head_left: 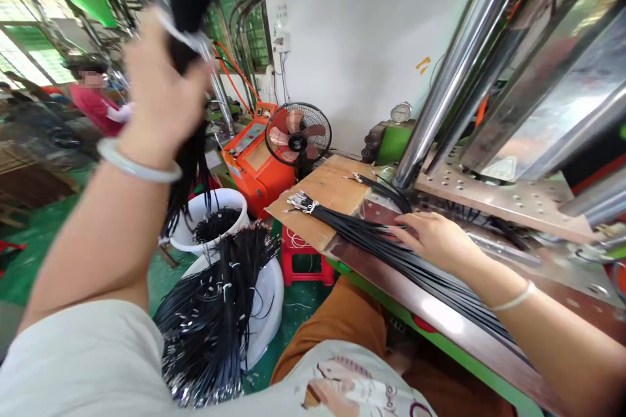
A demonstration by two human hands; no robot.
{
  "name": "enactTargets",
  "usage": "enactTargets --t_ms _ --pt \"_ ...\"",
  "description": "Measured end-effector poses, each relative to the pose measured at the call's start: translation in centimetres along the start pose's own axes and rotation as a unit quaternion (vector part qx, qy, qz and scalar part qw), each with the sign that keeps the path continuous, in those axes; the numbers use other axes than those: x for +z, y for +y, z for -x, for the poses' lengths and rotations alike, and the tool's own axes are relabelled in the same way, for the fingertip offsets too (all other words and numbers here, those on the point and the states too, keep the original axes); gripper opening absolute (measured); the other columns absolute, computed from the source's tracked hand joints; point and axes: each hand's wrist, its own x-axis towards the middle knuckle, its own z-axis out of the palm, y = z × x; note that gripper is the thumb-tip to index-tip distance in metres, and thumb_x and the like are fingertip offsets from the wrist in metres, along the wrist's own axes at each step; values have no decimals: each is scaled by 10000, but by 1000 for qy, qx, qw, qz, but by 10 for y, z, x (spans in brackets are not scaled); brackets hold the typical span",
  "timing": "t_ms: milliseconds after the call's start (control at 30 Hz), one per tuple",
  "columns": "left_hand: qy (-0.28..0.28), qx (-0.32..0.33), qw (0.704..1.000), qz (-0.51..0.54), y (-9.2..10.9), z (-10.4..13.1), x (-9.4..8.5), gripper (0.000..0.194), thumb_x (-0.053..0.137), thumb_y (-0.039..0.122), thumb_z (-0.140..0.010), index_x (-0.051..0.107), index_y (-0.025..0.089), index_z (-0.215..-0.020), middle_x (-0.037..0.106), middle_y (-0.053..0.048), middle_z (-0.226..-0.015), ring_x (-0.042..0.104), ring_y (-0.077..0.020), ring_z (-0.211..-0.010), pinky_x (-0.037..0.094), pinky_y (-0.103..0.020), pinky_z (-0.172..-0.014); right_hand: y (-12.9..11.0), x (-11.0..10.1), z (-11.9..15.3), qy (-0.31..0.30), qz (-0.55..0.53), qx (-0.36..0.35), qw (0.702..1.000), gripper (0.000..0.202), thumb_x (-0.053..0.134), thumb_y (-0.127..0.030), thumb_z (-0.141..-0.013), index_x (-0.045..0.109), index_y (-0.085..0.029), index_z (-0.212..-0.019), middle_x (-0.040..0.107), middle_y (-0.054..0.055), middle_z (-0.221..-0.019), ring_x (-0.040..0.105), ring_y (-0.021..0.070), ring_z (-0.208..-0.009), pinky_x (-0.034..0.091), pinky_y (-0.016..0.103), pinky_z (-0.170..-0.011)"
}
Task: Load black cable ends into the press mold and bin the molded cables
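My left hand [163,81], blurred and raised at the upper left, is closed around a bundle of black cables [193,159]. The loose ends hang below it, above the white tubs. On the bench, a long bundle of black cables [362,234] lies lengthwise, tied with white string near its pale connector ends. My right hand [430,238] rests on that bundle with its fingers stretched out. Beyond it lies a smaller group of black cables [384,190] with its tips pointing left.
A white tub [264,313] heaped with tied cable bundles stands on the green floor, with another white tub [235,202] behind. A black fan [298,137], an orange machine [264,169] and a red stool [306,264] are ahead. Press columns [452,58] rise at right. A person in red [100,104] is far left.
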Motion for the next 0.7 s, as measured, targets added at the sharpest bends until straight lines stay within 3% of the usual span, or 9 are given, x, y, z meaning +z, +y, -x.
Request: enactTargets --t_ms 100,167,233,333,400,467,533,600,700 --pt "-255 -82 936 227 63 80 30 326 718 384 -766 585 107 -876 609 8 -770 590 -107 -723 526 -335 -803 -22 -12 21 34 -138 16 990 406 397 -495 -961 688 -213 -969 723 53 -968 677 233 -844 515 350 -754" --pt "-403 -224 783 418 87 129 54 324 690 413 -779 535 144 -871 563 36 -629 544 -87 -534 505 -254 -599 -38 -18 32 35 -223 32 974 387 436 -504 -932 706 -228 -912 732 37 -922 682 228 -797 523 348 -732" --pt "-447 -324 613 565 104 171 78 345 710 403 -746 503 158 -873 530 50 -568 503 -86 -452 452 -222 -494 -57 -21 37 23 -299 61 952 371 485 -512 -900 717 -229 -845 734 42 -865 681 236 -773 532 358 -730" --pt "-510 -347 373 693 128 218 110 392 745 418 -696 512 149 -861 521 38 -552 479 -96 -417 439 -237 -459 -87 -19 34 14 -458 111 882 341 640 -521 -804 718 -216 -938 732 70 -951 681 267 -885 546 390 -808" --pt "-567 -330 266 706 145 237 128 431 767 452 -650 533 137 -828 526 22 -553 493 -116 -422 464 -276 -473 -106 -14 29 -5 -599 129 790 476 759 -502 -700 682 -212 -1070 713 86 -1051 669 286 -957 559 413 -820" --pt "-586 -328 294 680 161 246 138 432 774 450 -639 574 124 -841 554 6 -580 552 -147 -484 500 -304 -531 -119 -6 23 -15 -702 171 691 522 808 -483 -648 677 -202 -1068 715 90 -997 680 280 -888 580 408 -737" --pt "-557 -336 399 647 169 248 141 401 770 406 -682 624 119 -920 597 -3 -650 605 -153 -598 512 -282 -618 -127 2 20 41 -749 233 619 402 833 -438 -626 707 -192 -918 717 76 -895 680 257 -816 581 382 -694" --pt "-513 -338 517 596 170 248 137 347 743 410 -742 654 123 -914 601 8 -663 587 -114 -610 471 -215 -605 -132 10 19 129 -770 266 565 291 854 -381 -602 700 -198 -766 717 57 -843 676 240 -822 578 356 -710" --pt "-521 -321 602 512 167 252 130 441 662 548 -784 623 120 -687 538 24 -520 476 -70 -444 346 -182 -444 -139 24 24 180 -789 271 522 248 855 -350 -605 672 -210 -697 723 41 -864 668 220 -766 571 326 -627"
